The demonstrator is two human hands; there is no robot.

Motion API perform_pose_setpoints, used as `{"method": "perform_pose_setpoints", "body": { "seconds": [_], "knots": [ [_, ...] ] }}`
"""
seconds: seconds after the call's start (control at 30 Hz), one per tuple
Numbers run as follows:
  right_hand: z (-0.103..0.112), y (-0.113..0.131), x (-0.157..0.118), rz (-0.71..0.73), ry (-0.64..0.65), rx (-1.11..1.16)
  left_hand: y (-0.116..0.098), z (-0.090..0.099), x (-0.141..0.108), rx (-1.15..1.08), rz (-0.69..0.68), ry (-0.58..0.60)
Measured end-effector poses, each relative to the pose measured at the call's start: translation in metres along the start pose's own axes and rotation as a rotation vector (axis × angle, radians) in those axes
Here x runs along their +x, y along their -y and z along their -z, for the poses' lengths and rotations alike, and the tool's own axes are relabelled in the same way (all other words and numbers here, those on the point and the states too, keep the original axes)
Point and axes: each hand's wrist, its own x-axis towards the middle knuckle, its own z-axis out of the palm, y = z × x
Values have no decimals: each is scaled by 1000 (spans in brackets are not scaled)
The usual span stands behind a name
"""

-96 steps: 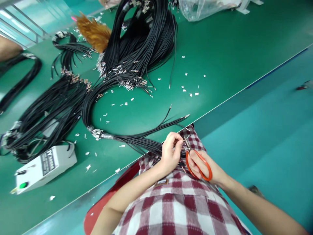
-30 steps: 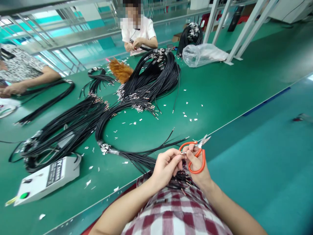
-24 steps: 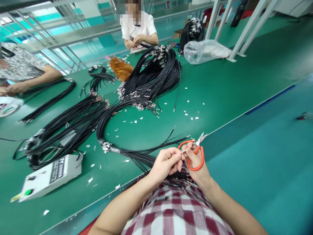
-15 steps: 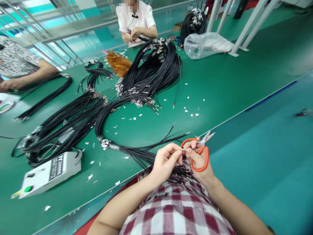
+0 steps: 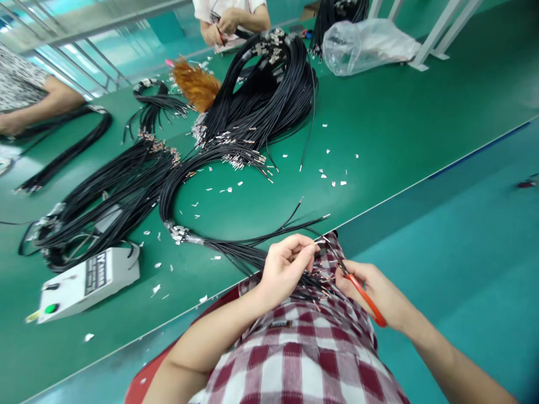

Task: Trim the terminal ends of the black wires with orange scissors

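Note:
My left hand point(image 5: 288, 264) pinches the thin end of a black cable near the table's front edge. My right hand point(image 5: 374, 292) is wrapped round red-handled scissors point(image 5: 365, 297), whose blades point up and left toward the pinched cable end. Whether the blades touch the cable is too small to tell. A bundle of black cables point(image 5: 240, 252) runs from a taped joint point(image 5: 185, 235) on the table to below my left hand, and its loose stripped ends lie over the checked cloth on my lap.
A grey-white box with a green button point(image 5: 90, 283) stands at the left. Coiled cables point(image 5: 269, 95), more cable bundles point(image 5: 113, 196), a brown feather duster point(image 5: 196, 84) and a plastic bag point(image 5: 366, 45) lie farther back. White scraps dot the green table point(image 5: 400, 112). Two people work across it.
My right hand has moved right and down, away from my left fingers, and the scissors have swung round with their blades now toward the cable end. The view has tilted down slightly.

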Motion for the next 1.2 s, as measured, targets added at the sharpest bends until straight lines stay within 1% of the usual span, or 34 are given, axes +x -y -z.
{"method": "perform_pose_setpoints", "body": {
  "seconds": [0.07,0.2,0.27,0.37,0.5,0.7,0.8,0.87,0.97,1.07,1.2],
  "knots": [
    [-1,7,2,-17,28,-54,0,0,0,28,6,6],
    [-2,20,13,3,59,-26,0,0,-2,100,-7,24],
    [-1,24,18,20,67,-29,0,0,-3,121,-14,28],
    [2,26,22,14,60,-96,0,0,-4,144,-23,25],
    [5,25,24,-24,69,-160,2,1,-4,197,-55,26],
    [8,26,26,-60,154,-88,5,2,-5,276,-105,20],
    [6,23,26,-80,112,-127,7,2,-5,295,-116,16],
    [3,17,25,-63,77,-111,9,2,-5,292,-114,17],
    [-3,4,20,-55,97,-54,14,0,-3,240,-77,6],
    [-7,-4,15,-85,122,-113,16,-1,-1,191,-55,7],
    [-3,-1,11,-57,147,-202,15,0,-4,275,-134,33]
  ]
}}
